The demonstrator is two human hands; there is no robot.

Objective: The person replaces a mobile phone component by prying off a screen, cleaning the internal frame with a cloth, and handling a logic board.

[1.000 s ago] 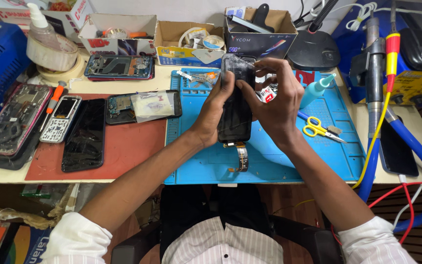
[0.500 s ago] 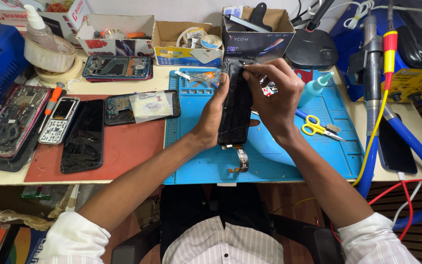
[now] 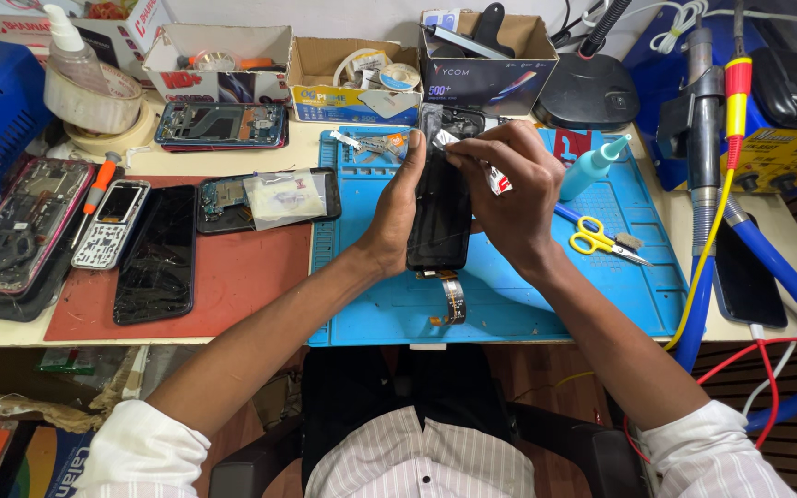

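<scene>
My left hand grips the left edge of a black phone screen panel, held upright over the blue work mat. A flex ribbon dangles from the panel's lower end. My right hand pinches a small white strip at the panel's top and also holds a small red-and-white tube under its fingers.
Yellow scissors and a teal bottle lie right of my hands. Opened phones cover the red mat at left. Cardboard boxes and tape rolls line the back. Soldering tools and cables crowd the right.
The panel has been lifted and tilted further from me, toward the back of the mat. My right hand has shifted from its right edge to pinch at its top.
</scene>
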